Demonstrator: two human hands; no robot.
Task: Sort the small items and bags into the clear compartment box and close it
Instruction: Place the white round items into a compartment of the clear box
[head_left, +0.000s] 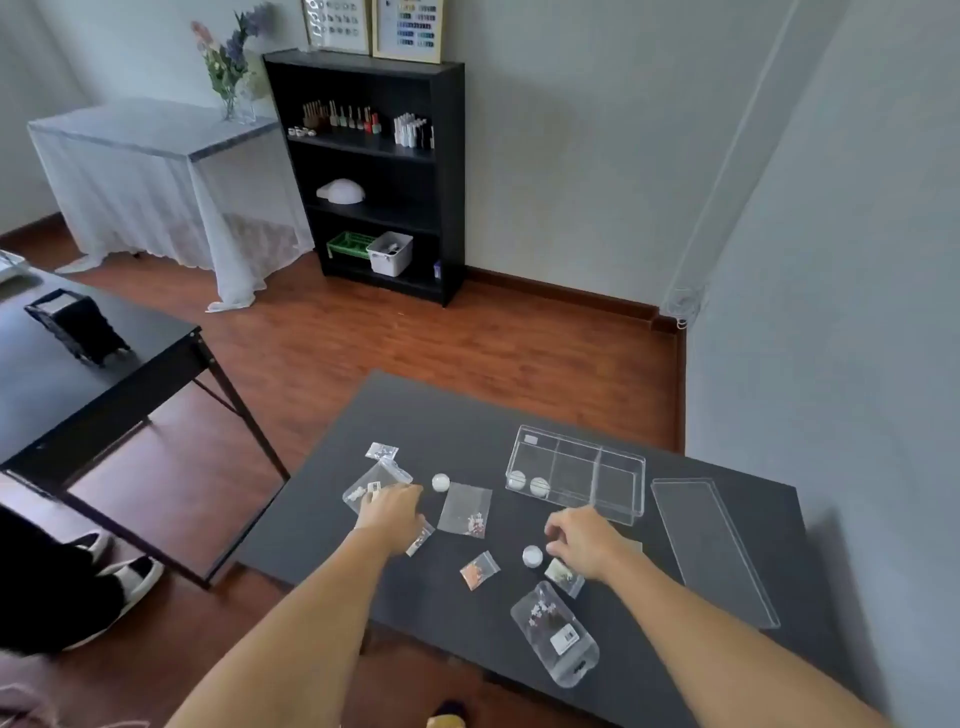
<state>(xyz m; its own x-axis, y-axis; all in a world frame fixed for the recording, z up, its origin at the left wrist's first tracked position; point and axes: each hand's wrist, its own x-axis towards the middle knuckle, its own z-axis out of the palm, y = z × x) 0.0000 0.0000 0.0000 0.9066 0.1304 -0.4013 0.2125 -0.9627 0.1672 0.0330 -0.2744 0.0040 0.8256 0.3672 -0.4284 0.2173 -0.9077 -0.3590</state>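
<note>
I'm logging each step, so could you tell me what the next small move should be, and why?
Probably the right hand should pick up the small white pot beside it and drop it into the clear box's left compartment, where two similar white pots already sit; the lid is off.

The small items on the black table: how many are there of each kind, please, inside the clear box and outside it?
Small white round jars: 4, two in the clear compartment box at and, two loose at and.
Clear plastic bags: 7 visible.
Clear lid: 1, off the box.
Total: 13, box included.
</note>
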